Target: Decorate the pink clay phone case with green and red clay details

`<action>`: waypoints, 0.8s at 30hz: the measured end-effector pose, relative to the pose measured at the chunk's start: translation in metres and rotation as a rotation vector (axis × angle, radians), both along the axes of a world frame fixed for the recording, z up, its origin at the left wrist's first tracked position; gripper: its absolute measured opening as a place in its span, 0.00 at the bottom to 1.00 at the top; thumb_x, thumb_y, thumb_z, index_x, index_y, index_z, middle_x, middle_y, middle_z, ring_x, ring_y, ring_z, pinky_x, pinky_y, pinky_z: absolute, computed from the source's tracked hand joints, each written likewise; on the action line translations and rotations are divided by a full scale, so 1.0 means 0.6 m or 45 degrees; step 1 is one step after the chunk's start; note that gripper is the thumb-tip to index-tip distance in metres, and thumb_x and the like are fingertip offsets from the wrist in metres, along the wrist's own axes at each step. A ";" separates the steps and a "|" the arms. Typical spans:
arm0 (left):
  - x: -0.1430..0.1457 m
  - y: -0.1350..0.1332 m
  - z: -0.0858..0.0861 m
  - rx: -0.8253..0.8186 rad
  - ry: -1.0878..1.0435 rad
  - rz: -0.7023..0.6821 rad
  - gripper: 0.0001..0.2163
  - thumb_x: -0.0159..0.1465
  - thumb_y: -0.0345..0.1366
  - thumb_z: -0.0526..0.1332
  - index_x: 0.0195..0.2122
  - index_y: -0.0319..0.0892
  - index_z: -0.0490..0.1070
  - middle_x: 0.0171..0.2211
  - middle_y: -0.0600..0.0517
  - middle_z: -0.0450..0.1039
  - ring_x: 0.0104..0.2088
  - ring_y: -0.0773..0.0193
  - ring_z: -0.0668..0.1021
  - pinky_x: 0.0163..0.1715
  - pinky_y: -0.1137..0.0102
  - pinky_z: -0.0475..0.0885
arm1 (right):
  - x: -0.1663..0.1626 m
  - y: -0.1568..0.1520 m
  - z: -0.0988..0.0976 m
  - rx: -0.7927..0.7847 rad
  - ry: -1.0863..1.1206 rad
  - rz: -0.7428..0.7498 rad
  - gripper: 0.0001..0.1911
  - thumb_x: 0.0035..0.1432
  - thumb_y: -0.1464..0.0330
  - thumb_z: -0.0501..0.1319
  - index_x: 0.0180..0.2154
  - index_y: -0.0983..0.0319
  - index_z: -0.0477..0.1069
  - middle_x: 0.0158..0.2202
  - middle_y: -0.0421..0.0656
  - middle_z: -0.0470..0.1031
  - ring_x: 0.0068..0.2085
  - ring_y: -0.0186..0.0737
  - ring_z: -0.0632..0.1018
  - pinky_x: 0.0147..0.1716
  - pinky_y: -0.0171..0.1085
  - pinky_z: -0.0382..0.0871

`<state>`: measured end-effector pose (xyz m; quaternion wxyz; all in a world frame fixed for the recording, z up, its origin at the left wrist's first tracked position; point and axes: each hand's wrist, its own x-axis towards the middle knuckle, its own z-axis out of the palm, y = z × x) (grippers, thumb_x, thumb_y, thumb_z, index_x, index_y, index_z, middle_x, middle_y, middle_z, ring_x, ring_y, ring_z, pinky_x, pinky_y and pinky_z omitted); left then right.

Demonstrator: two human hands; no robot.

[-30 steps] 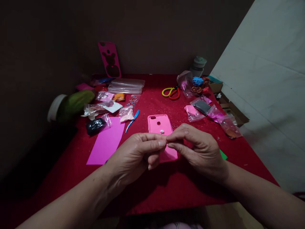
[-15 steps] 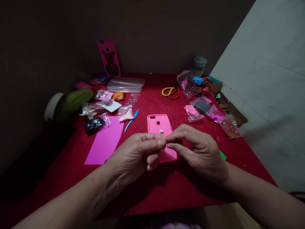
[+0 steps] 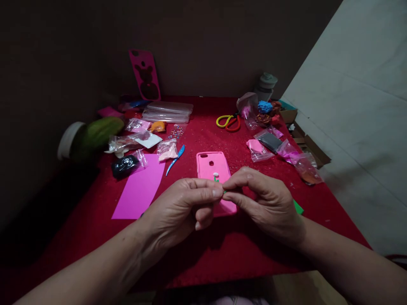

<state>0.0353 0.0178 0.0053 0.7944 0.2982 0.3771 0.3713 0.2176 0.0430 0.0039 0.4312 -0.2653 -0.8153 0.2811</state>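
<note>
My left hand (image 3: 193, 201) and my right hand (image 3: 262, 199) meet fingertip to fingertip above the pink phone case (image 3: 211, 169). Between the pinched tips shows a tiny bit of green clay (image 3: 224, 192). Both hands are closed on it, thumb against forefinger. Flat on the table, the case carries a small white clay piece (image 3: 216, 174) with a thin green clay stem (image 3: 216, 179) below it. My fingers hide part of the lower case. Behind my right wrist a green piece (image 3: 298, 207) peeks out.
A magenta sheet (image 3: 136, 190) and a blue modelling knife (image 3: 175, 160) lie left of the case. Scissors (image 3: 229, 122) rest farther back. Bagged clay (image 3: 259, 149) lines the right side, more bags (image 3: 167, 150) the left. A bear-patterned case (image 3: 145, 75) leans on the wall.
My fingertips have shifted slightly, so the green bit between them now shows. More of the green stem on the case is visible. The case stays in place.
</note>
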 end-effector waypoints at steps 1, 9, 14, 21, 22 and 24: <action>0.000 -0.001 -0.001 -0.004 0.004 0.000 0.09 0.58 0.34 0.66 0.25 0.36 0.69 0.14 0.58 0.57 0.15 0.74 0.60 0.16 0.78 0.56 | 0.001 0.000 -0.001 0.009 0.000 0.010 0.05 0.58 0.76 0.65 0.37 0.64 0.74 0.30 0.42 0.76 0.32 0.33 0.77 0.32 0.32 0.72; 0.000 -0.005 -0.003 0.000 -0.005 0.040 0.08 0.59 0.33 0.66 0.26 0.35 0.70 0.18 0.57 0.59 0.15 0.75 0.61 0.16 0.79 0.59 | 0.003 0.001 -0.002 0.003 -0.010 0.047 0.03 0.58 0.76 0.65 0.37 0.69 0.75 0.30 0.45 0.76 0.32 0.32 0.76 0.34 0.31 0.71; 0.000 -0.005 -0.004 -0.038 -0.039 0.023 0.08 0.60 0.32 0.65 0.26 0.35 0.70 0.19 0.57 0.59 0.15 0.76 0.60 0.16 0.79 0.60 | 0.003 0.002 -0.001 0.011 0.001 0.036 0.03 0.58 0.77 0.65 0.37 0.69 0.75 0.30 0.44 0.76 0.32 0.32 0.76 0.34 0.30 0.71; -0.002 -0.006 -0.005 -0.055 -0.065 0.019 0.08 0.60 0.32 0.65 0.26 0.35 0.71 0.18 0.57 0.58 0.15 0.76 0.60 0.16 0.79 0.61 | 0.000 0.001 -0.002 0.005 -0.008 0.018 0.03 0.57 0.77 0.65 0.37 0.69 0.75 0.30 0.43 0.76 0.32 0.30 0.76 0.33 0.29 0.70; -0.002 -0.007 -0.005 -0.057 -0.068 0.023 0.08 0.60 0.32 0.65 0.26 0.35 0.71 0.18 0.57 0.58 0.15 0.75 0.60 0.16 0.79 0.61 | 0.000 0.000 -0.003 0.005 -0.002 0.010 0.04 0.57 0.77 0.65 0.37 0.69 0.74 0.30 0.43 0.76 0.32 0.30 0.76 0.33 0.29 0.70; -0.003 -0.008 -0.005 -0.056 -0.069 0.033 0.08 0.61 0.32 0.65 0.27 0.35 0.71 0.19 0.57 0.59 0.15 0.75 0.60 0.16 0.79 0.61 | 0.000 0.000 -0.003 0.003 0.007 0.015 0.06 0.58 0.77 0.65 0.39 0.69 0.74 0.31 0.43 0.76 0.32 0.30 0.76 0.34 0.29 0.71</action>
